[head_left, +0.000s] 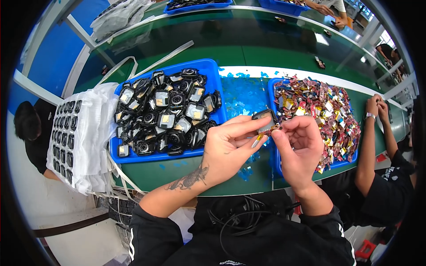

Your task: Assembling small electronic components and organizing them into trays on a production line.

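My left hand point(226, 148) is closed on a black smartwatch case point(262, 116), its fingers and thumb gripping it from the left. A small reddish circuit board point(268, 131) with a yellow strip hangs at the case's lower edge. My right hand point(301, 148) pinches with thumb and forefinger at the right end of this board; the fingertips cover the exact spot. Left of my hands, a blue tray point(166, 157) is heaped with black watch cases point(173, 99). To the right, another blue tray point(276, 84) holds a pile of small red and yellow circuit boards point(324, 115).
Blue film scraps point(244, 95) litter the green table point(177, 179) between the trays. A stack of white foam trays point(88, 133) with black cases stands at the left edge. Co-workers sit right, left and across the bench. Behind the trays runs a dark green belt point(213, 33).
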Available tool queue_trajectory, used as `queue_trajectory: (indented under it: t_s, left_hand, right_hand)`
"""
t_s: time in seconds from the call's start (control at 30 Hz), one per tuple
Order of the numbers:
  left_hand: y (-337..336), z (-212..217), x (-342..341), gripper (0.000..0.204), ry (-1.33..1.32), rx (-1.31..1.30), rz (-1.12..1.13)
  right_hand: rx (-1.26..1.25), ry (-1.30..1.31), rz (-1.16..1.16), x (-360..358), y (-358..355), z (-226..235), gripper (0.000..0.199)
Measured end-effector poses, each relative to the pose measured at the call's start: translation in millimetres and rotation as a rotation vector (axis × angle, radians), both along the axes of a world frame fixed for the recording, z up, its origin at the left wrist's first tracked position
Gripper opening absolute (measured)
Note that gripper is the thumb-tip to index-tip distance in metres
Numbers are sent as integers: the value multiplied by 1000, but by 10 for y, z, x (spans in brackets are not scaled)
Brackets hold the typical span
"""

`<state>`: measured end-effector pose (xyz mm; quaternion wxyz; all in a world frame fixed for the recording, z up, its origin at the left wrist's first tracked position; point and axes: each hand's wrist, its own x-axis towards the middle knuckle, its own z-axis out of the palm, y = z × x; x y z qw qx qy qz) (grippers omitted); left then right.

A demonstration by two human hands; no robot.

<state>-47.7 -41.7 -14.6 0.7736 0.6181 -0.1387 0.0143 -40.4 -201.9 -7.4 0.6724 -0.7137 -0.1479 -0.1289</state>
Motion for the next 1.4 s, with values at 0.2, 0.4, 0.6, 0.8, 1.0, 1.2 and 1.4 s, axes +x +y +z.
queue_trajectory:
  t_s: [0.2,0.4,0.6,0.8,1.0,1.2,1.4]
  left_hand:
    - [-45,-8,-5,33,15,-80,15]
    - [-78,-28,-47,34,65,-151,99]
    - [32,142,-26,42,145,-68,135]
    - [776,129,391,37,-371,1444,812]
    - [1031,15,249,35,-269,1623,661]
    - [1067,37,354,16,-340,1305,825]
    - [979,127,415,37,-69,495,675]
  right_hand:
    - [-52,-75,-46,21,-8,-96,25]
    - [-178,-24,-39,49,96,32,37]
    - [-436,-5,105,215,120,240,42]
    - [-722,42,383,1779,306,639,45]
    - [-769,443,168,3024,361,-4,49]
    - [-1056,368,94,2984,197,31,53]
    - [-1409,-44,358,2437,-123,856,25]
